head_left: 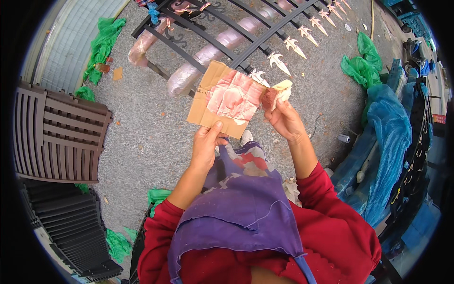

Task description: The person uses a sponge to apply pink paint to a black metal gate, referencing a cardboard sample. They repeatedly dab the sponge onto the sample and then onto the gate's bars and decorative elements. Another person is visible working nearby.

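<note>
My left hand (pixel 206 144) grips the lower edge of a piece of brown cardboard (pixel 199 105), thumb on top. Across the middle of the cardboard spreads a wrinkled, shiny patch of coppery-pink paint (pixel 232 97). My right hand (pixel 286 121) pinches a pale yellow sponge (pixel 283 88), its near face stained reddish brown, right beside the cardboard's right edge. Just beyond both hands lies a black metal fence panel (pixel 257 41) whose spear-shaped tips (pixel 279 62) look pale and coppery. The cardboard covers part of the panel.
Plastic-wrapped bars (pixel 208 56) lie under the panel on the grey ground (pixel 146 128). Brown slatted panels (pixel 66 135) and black ones (pixel 71 227) are stacked at the left. Blue wrapping (pixel 388 125) covers items at the right, beside green plastic (pixel 362 66).
</note>
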Available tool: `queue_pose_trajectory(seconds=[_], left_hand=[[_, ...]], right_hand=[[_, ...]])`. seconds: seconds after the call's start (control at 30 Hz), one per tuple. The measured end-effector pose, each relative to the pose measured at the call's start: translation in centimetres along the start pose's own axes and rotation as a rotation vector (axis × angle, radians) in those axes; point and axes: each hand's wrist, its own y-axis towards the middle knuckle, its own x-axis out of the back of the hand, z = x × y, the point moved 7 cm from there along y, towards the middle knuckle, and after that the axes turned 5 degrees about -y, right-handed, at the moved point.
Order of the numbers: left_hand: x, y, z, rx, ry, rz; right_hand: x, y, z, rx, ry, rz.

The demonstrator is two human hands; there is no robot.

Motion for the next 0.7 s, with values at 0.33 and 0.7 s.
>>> queue_pose_trajectory(seconds=[0.33, 0.7], left_hand=[[-0.9, -0.1, 0.4, -0.004, 0.047, -0.033], [-1.3, -0.2, 1.4, -0.014, 0.052, -0.077]], right_hand=[[-1.5, -0.6, 3.2, 0.35, -0.941, -0.253], [-4.4, 0.4, 2.2, 0.576, -1.575, -0.218]])
